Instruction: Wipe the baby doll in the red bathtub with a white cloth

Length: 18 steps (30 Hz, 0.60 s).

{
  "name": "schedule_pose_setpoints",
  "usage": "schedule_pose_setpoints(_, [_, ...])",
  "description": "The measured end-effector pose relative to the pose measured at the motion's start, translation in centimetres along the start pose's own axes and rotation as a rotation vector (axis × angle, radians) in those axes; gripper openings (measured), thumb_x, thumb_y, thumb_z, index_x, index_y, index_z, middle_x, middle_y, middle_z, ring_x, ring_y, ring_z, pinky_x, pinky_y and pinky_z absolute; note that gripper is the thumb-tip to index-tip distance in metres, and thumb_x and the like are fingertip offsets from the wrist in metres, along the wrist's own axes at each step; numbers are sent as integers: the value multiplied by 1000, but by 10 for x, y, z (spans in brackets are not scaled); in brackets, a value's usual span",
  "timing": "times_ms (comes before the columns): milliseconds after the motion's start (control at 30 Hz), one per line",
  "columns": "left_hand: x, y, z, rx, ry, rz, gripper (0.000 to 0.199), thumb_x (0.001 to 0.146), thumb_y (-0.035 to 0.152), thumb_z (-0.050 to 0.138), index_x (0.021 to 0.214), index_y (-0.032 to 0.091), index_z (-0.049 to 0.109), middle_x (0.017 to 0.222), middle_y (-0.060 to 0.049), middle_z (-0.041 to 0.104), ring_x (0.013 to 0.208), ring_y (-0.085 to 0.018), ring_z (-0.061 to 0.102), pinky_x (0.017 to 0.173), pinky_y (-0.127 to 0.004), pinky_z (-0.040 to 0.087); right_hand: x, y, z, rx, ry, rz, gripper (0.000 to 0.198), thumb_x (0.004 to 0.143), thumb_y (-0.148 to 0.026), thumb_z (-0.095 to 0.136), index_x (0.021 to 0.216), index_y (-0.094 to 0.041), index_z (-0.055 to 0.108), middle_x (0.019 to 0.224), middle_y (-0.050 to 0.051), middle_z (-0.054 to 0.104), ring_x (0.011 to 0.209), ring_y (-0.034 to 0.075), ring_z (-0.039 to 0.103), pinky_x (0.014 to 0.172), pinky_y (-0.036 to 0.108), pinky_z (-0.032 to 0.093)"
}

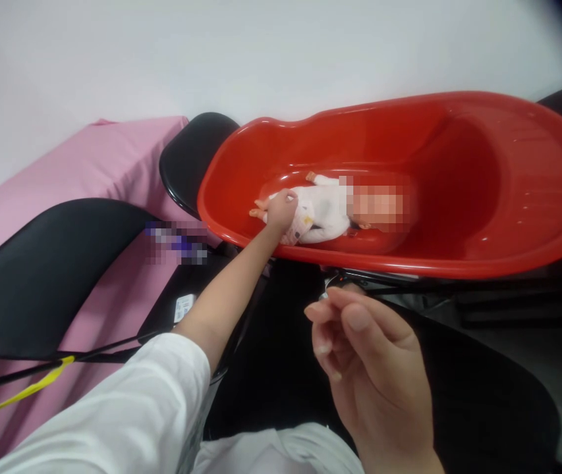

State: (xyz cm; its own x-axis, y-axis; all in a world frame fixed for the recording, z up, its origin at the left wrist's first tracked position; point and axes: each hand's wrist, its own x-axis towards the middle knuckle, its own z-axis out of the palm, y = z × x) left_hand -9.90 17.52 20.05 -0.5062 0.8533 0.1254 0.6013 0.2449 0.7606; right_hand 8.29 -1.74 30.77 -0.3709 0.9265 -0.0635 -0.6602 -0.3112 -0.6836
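Note:
A baby doll [327, 204] in a white long-sleeved top lies on its back in a red baby bathtub [290, 125]. Patterned pale bottoms cover its lower body, and its bare feet point left. My left hand [282, 209] reaches over the near rim and rests at the doll's waist and upper legs, its fingers curled on the clothing there. Close to the camera, in front of the tub, I hold up my right hand [369, 362]. Its fingers are loosely bent and apart from the thumb, with nothing visible between them. The doll's head is blurred out.
Black chairs [48, 276] stand at the left and under the tub, one with a yellow strip [28, 392] on its frame. A pink cloth [127, 148] drapes a table behind them. A white wall [281, 52] runs along the back.

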Motion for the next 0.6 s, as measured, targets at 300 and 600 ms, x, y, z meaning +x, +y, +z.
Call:
schedule_pose_setpoints(300, [5,-9,2,-53,-21,54,6,82,14,52,79,19,54,85,-4,63,86,-17,52,85,-32,37,-5,1,2,-69,-15,-59,12,79,-17,59,82,-24,68,81,0,69,59,6,59,42,13,47])
schedule_pose_setpoints(600, [10,-17,5,-57,-2,94,8,78,17,51,77,23,55,84,-2,62,86,-19,56,82,-34,43,-1,1,-1,222,-176,123,9,78,-19,57,71,-17,53,66,-5,53,45,2,49,34,10,36])
